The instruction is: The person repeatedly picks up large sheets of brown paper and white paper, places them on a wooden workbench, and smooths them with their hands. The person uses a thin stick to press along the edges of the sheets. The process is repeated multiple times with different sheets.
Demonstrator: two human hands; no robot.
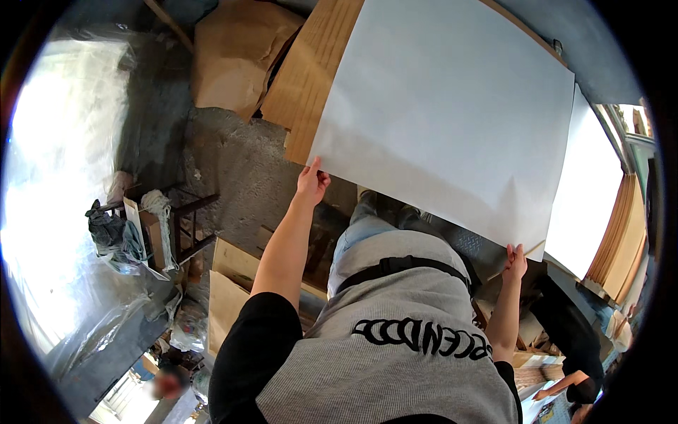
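Note:
A large white sheet (452,120) lies in front of me over a stack of brown cardboard (318,71), whose left side shows. At the sheet's near left corner, my left hand (313,184) pinches the edge, its other fingers curled in. My right hand (516,263) is closed at the near edge, close to the right corner, with its fingertips touching the white surface. A thin wooden stick (534,249) passes through that hand, one end resting over the sheet. What the fingers grip beneath the edge is hidden.
Another white sheet (575,184) and a brown board stack (618,230) stand right. Brown paper (236,56) lies far left. A dark stool (191,219) with bags and cord stands left; cardboard pieces (229,283) are beside me. Another person (572,339) works lower right.

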